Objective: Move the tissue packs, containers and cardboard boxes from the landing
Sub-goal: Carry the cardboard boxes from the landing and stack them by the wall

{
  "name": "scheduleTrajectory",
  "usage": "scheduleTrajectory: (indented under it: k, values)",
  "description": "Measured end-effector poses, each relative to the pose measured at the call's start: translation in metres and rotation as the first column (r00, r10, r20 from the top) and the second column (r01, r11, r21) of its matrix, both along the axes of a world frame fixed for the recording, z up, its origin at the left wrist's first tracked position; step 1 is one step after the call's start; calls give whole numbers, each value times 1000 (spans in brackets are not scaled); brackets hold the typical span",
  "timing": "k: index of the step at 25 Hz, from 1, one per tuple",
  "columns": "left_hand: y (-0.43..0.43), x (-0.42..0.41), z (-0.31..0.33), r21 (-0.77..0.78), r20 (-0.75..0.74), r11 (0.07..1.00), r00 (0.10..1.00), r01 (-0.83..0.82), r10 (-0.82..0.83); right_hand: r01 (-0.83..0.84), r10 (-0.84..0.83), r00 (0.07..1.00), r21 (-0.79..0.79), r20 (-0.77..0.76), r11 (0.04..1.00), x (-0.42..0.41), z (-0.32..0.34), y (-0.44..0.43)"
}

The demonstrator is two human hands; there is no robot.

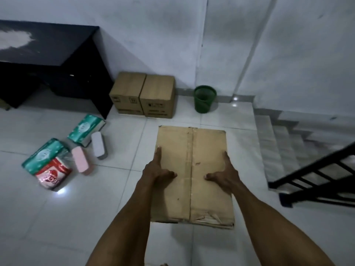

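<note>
A large worn cardboard box (pixel 192 150) fills the middle of the view. My left hand (pixel 158 169) grips its left edge with the thumb laid on top, and my right hand (pixel 224 171) grips its right edge the same way. Two smaller cardboard boxes (pixel 143 93) stand side by side against the wall. On the floor to the left lie two green tissue packs (pixel 85 129) (pixel 43 155), a red and white pack (pixel 52 174), a pink container (pixel 80 159) and a white container (pixel 98 144).
A black table (pixel 48 48) stands in the left corner. A green mesh bin (pixel 204 98) sits by the wall. Stairs (pixel 278 143) descend at the right behind a black railing (pixel 315 173). The floor is glossy white tile.
</note>
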State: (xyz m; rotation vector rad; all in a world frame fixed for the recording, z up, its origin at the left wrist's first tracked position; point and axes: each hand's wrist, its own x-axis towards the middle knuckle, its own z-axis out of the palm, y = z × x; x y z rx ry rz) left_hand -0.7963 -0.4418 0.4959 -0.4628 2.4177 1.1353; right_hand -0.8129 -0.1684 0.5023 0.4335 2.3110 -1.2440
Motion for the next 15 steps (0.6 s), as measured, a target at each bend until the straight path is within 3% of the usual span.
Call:
scheduleTrajectory:
  k: [9,15]
  values:
    - [-237,-104,-52,29,6,981,981,-194,194,-211,211,978,-28,-10,977,-160,-40,-245]
    - [-371,-206,-136,39,45,957,958,-286,284,-304,304,953,36,3,952,-287,-130,-386]
